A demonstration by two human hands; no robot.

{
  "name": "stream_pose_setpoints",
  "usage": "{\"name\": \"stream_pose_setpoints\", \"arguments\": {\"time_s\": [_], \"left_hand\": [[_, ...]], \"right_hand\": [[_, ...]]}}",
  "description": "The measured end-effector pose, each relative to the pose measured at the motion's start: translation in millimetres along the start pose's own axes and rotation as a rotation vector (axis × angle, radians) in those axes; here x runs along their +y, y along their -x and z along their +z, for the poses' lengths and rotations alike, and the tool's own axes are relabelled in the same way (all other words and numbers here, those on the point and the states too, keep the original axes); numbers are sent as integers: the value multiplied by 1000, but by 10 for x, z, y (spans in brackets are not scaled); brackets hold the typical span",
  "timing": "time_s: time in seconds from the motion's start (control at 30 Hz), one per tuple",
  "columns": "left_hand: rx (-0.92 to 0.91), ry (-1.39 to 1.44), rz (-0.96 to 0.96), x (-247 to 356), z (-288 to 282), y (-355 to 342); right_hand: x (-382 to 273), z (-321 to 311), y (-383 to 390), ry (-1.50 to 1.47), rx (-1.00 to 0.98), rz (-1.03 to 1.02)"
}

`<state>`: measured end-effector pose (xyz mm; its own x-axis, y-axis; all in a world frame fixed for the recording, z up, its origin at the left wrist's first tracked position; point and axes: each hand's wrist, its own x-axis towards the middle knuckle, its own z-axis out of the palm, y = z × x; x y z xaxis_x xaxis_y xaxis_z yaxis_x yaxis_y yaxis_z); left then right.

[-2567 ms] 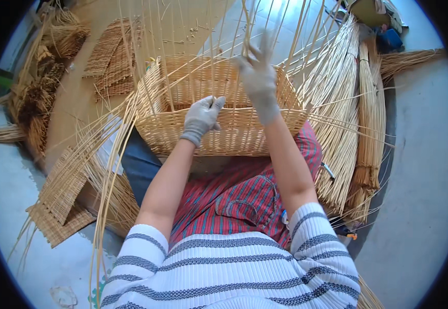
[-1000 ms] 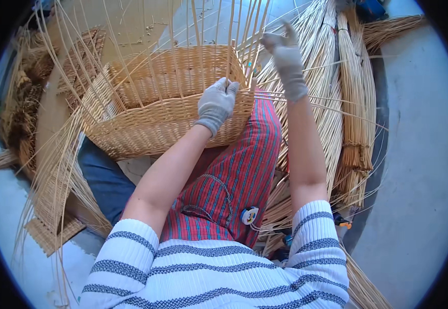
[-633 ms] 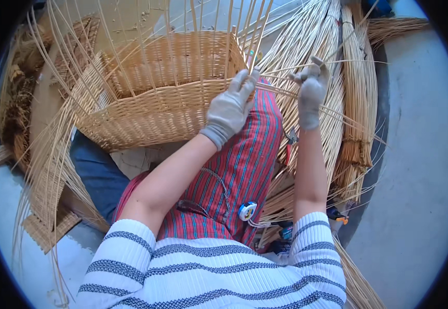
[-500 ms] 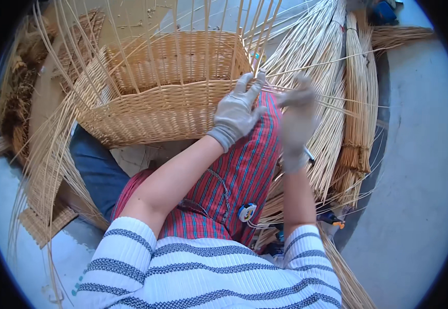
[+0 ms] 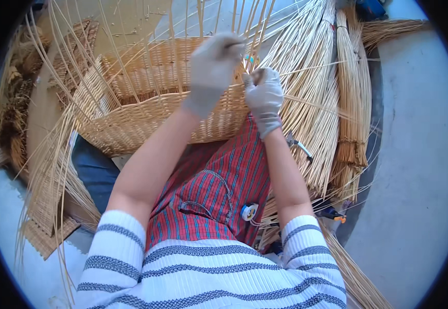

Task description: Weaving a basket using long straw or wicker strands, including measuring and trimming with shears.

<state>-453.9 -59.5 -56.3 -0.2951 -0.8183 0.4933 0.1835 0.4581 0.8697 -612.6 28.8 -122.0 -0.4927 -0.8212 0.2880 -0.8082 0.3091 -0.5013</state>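
The basket (image 5: 146, 110) is resting on the person's lap, rim up, with loose stakes (image 5: 203, 20) fanning out of its top edge. The left hand (image 5: 211, 69), gloved, is closing its grip around a stake at the near right corner of the rim; the right hand (image 5: 264, 98), also gloved, is pinching a thin strand (image 5: 316, 103) just beside it. The cane looks light, springy and liable to kink, so gripping low near the woven rim seems safest. Bundles (image 5: 332, 87) of cane are lying to the right.
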Motion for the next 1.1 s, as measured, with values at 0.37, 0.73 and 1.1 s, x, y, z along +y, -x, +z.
{"name": "stream_pose_setpoints", "arguments": {"time_s": [0.37,0.73,1.1], "left_hand": [[130,-126,-339,265,-1956,1631],[551,-75,-727,214,-4350,1952],[-151,-1311,-459,263,-4339,1873]], "right_hand": [[-124,143,-189,134,160,100],[-3114,705,1526,-629,-612,-450],[-4134,2621,614,-831,-326,629]]}}
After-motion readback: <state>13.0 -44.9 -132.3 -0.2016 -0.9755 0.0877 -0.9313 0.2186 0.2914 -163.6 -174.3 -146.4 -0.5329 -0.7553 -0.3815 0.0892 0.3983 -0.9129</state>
